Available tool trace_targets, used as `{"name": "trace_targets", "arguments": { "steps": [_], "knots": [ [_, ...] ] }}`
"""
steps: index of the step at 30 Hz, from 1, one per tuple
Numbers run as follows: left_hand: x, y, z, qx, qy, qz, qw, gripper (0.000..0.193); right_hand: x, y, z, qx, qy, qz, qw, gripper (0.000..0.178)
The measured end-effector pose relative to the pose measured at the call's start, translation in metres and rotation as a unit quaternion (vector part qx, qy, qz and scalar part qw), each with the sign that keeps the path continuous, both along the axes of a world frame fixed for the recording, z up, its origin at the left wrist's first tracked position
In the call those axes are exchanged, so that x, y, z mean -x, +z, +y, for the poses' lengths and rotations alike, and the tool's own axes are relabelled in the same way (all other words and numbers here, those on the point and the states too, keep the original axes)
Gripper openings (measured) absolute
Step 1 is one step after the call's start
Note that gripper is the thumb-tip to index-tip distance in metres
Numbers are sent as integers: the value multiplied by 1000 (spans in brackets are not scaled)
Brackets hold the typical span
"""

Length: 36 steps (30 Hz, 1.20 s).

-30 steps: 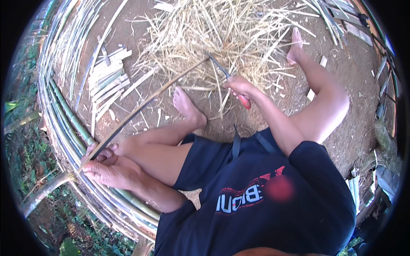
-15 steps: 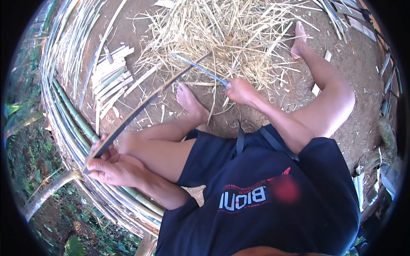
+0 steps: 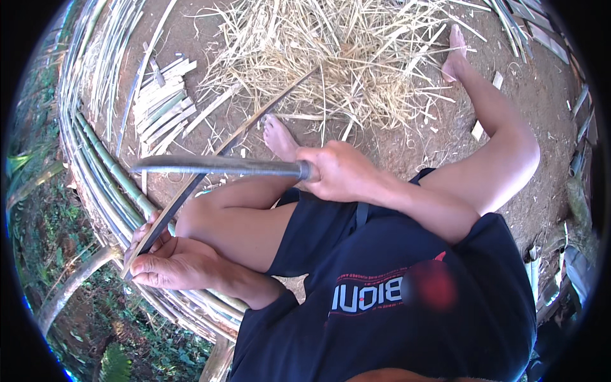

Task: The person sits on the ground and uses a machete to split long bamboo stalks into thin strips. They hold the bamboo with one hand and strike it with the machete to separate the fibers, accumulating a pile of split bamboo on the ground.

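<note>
My left hand point(image 3: 172, 260) grips the near end of a long bamboo strip point(image 3: 238, 135), dark along one side and pale along its edge. The strip slants up and away to the right, its far tip over a heap of shavings. In my right hand point(image 3: 340, 170) is a large knife point(image 3: 223, 167), its handle mostly hidden by my fingers. The blade points left and crosses the strip partway along; I cannot tell whether they touch.
Pale bamboo shavings point(image 3: 324, 57) are heaped on the dirt ground ahead. Short split pieces point(image 3: 164, 113) lie stacked at the left. Long bamboo poles point(image 3: 105, 156) curve along the left edge, with green plants point(image 3: 57, 235) beyond. My bare feet are on the ground.
My right hand has drawn the knife back toward my body. The blade has swung from pointing away to pointing left across the strip. My left hand keeps its hold in nearly the same place.
</note>
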<state>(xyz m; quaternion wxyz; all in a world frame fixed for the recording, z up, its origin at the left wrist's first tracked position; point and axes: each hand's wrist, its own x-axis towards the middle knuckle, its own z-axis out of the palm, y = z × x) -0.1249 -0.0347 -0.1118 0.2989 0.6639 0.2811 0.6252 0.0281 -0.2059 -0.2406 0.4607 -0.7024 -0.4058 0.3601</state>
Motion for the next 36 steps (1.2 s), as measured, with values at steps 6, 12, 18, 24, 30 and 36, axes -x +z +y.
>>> {"name": "trace_targets", "arguments": {
  "steps": [6,12,18,24,30,36],
  "knots": [
    [3,-2,3,-1,-38,12,999,42,-25,-32,-2,209,-36,79,974,21],
    [9,1,-1,10,-21,28,999,43,-5,-24,2,93,-24,66,993,20],
    [7,0,-4,9,-14,1,1000,39,-6,-10,6,40,-7,49,998,15],
    [6,-3,-3,-17,-91,2,996,39,-20,-10,27,77,-40,78,993,11],
    [4,-1,-8,-18,-57,9,998,38,-4,0,21,-10,11,-17,1000,36],
    [-1,-3,-15,-38,-60,7,997,36,-4,7,13,21,27,-13,999,37]
  ]
}}
